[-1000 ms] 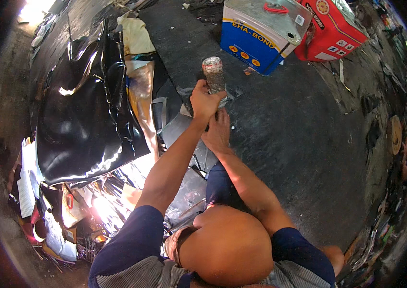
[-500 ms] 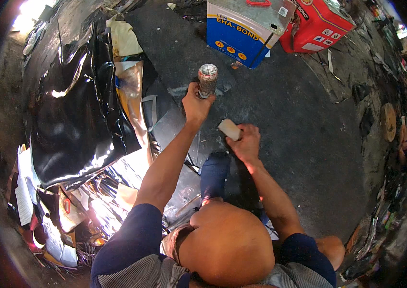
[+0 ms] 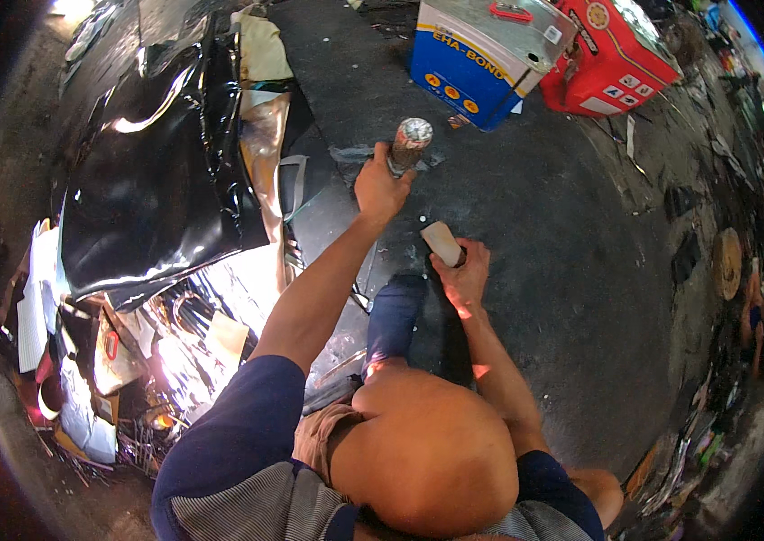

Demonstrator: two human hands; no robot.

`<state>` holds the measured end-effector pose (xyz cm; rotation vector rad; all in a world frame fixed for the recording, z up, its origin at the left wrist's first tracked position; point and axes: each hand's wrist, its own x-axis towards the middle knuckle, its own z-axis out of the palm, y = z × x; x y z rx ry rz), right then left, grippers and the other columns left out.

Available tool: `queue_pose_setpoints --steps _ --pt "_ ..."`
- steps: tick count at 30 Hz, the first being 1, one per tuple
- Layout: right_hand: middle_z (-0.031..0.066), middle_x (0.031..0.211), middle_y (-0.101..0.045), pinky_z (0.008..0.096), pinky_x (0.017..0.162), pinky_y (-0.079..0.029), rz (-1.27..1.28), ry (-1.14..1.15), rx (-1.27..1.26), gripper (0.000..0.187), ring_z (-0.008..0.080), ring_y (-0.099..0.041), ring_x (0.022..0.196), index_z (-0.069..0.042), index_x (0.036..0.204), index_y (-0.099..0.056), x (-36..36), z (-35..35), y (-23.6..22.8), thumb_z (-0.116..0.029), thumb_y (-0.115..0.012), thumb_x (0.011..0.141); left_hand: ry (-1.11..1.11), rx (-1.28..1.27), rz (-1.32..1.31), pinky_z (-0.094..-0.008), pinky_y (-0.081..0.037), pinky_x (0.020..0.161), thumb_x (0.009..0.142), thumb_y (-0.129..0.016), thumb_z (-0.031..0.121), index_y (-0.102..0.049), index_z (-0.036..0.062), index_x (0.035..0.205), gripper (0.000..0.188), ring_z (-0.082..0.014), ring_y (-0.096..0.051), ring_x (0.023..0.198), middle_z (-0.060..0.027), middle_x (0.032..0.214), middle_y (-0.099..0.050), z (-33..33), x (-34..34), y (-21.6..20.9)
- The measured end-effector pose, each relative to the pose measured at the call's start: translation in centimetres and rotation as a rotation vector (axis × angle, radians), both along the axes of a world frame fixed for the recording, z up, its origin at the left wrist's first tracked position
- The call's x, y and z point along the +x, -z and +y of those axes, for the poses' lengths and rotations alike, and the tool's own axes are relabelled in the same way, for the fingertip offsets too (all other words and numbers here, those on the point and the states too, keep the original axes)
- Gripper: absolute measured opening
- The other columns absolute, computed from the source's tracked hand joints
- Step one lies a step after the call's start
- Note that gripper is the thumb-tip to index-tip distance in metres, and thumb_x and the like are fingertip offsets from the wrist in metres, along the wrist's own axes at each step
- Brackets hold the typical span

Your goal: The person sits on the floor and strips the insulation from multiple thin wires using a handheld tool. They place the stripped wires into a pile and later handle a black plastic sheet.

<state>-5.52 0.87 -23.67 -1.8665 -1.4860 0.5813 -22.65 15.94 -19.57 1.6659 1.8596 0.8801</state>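
Note:
Ahead of me, my left hand (image 3: 383, 187) wraps round a worn, can-like cylinder (image 3: 409, 147) with a whitish, crusted top and reddish patches. It leans to the right, just above or on the dark sheet; whether its base touches I cannot tell. Nearer and to the right, my right hand (image 3: 465, 273) grips a pale, whitish block (image 3: 441, 243) that sticks out past the fingers toward the upper left. Under both hands lies a dark, flat sheet surface (image 3: 571, 243), with a pale smear beside the cylinder.
A blue and white square tin (image 3: 468, 68) with a red handle stands at the far side, a red tin (image 3: 612, 77) right of it. Glossy black sheeting (image 3: 161, 198) covers the left. Scraps and cartons (image 3: 89, 424) pile up at lower left; more debris lines the right edge.
The cylinder has tipped over to the right in my left hand. In my right hand the pale block has turned a little steeper. My view has shifted slightly.

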Motion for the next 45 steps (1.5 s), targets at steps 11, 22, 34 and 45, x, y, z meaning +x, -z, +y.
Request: queue_pose_setpoints --steps 11,22,34,45 --pt "0.018 0.113 -0.055 0.0467 0.09 -0.044 0.086 -0.208 0.075 0.058 0.0369 -0.053 0.105 -0.004 0.119 -0.054 -7.4 3.4 -0.2 -0.014 -0.079 0.068 0.014 -0.111 -0.014 -0.0473 -0.051 0.083 0.071 -0.079 0.021 -0.048 0.0079 0.119 0.059 -0.0405 -0.062 0.099 -0.0231 0.103 -0.063 0.4 0.2 -0.6" --pt "0.0167 0.124 -0.06 0.0411 0.096 -0.047 0.553 -0.28 -0.076 0.075 0.031 -0.059 0.114 -0.008 0.138 -0.044 -4.5 16.2 -1.5 -0.014 -0.077 0.071 0.061 0.05 -0.41 -0.0367 -0.053 0.085 0.075 -0.07 -0.002 -0.054 0.0054 0.117 0.046 -0.0325 -0.063 0.108 -0.0184 0.114 -0.065 0.1 -1.2 3.1" --pt "0.0246 0.109 -0.066 0.047 0.087 -0.051 0.03 -0.256 0.012 0.072 0.0398 -0.064 0.102 0.0 0.129 -0.052 -6.1 16.1 -3.1 -0.032 -0.078 0.07 -0.053 0.019 -0.85 -0.0359 -0.049 0.096 0.078 -0.057 -0.011 -0.052 0.0032 0.125 0.05 -0.0241 -0.057 0.118 -0.0137 0.121 -0.061 -1.0 -1.5 6.0" --pt "0.02 0.12 -0.063 0.044 0.091 -0.05 0.333 -0.227 -0.021 0.073 0.0342 -0.062 0.109 -0.007 0.134 -0.05 -5.2 12.1 -4.9 -0.025 -0.082 0.071 0.156 0.064 -0.465 -0.0336 -0.049 0.083 0.076 -0.072 0.004 -0.054 0.0023 0.118 0.045 -0.0197 -0.061 0.098 -0.0129 0.105 -0.061 -16.6 -6.4 -11.7"
